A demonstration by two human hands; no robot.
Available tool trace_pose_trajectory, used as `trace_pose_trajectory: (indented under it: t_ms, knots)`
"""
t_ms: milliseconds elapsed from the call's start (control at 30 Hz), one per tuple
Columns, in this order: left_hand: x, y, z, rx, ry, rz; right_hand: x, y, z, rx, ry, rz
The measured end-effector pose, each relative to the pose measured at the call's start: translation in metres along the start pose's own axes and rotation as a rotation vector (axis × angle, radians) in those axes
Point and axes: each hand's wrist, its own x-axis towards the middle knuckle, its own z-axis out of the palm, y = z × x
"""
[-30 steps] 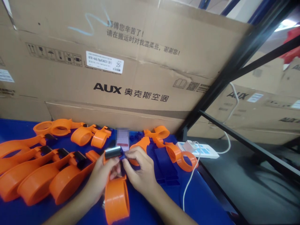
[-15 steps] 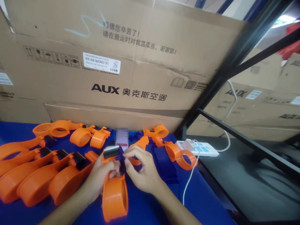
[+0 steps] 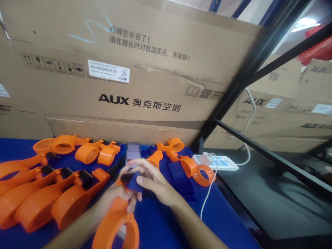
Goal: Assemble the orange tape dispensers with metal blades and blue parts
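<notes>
An orange tape dispenser (image 3: 116, 224) is gripped in my left hand (image 3: 116, 192), its big ring hanging low toward me. At its head is a black roller (image 3: 126, 177), partly covered by fingers. A blue plastic flap (image 3: 135, 183) sits at that head. My right hand (image 3: 155, 181) is closed on the flap, thumb on its face and fingers curled over the top. The fingers hide whether the flap is fixed to the dispenser. More orange tape dispensers (image 3: 70, 204) with black rollers lie in a row to the left of my hands.
A phone (image 3: 132, 150) lies behind my hands. Blue flaps (image 3: 180, 178) are stacked to the right, near several orange dispenser parts (image 3: 188, 166). A white power strip (image 3: 220, 162) with a cable rests by the black frame (image 3: 223, 97). A large carton (image 3: 145, 83) stands behind the blue table (image 3: 220, 221).
My hands have turned the dispenser, so its ring now shows its opening and sits lower left. The right fingers have closed over the head, and the blue flap has swung into view.
</notes>
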Motion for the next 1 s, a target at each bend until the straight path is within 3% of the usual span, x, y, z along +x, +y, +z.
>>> trace_pose_trajectory:
  t_ms: [167,233,367,467,667,900,1000]
  knots:
    - [-0.004,0.001,0.016,0.008,0.075,0.172,0.001,0.003,0.001,0.023,0.121,-0.025]
    - [-0.004,0.001,0.017,0.018,0.085,0.178,0.001,0.004,0.002,-0.013,0.197,-0.033]
    - [0.001,0.001,0.014,0.099,0.249,0.165,0.002,0.006,0.004,-0.113,0.317,-0.061]
    - [0.004,0.001,0.013,0.151,0.318,0.172,0.003,0.009,0.005,-0.144,0.304,-0.069]
    - [0.007,0.002,0.01,0.17,0.338,0.229,0.005,0.012,0.006,-0.229,0.312,-0.108]
    - [0.006,0.005,0.017,-0.008,0.247,0.168,-0.002,0.001,0.006,-0.733,0.314,-0.142]
    - [0.001,0.009,0.023,0.006,0.288,0.125,-0.008,-0.013,-0.008,-0.922,0.435,-0.211]
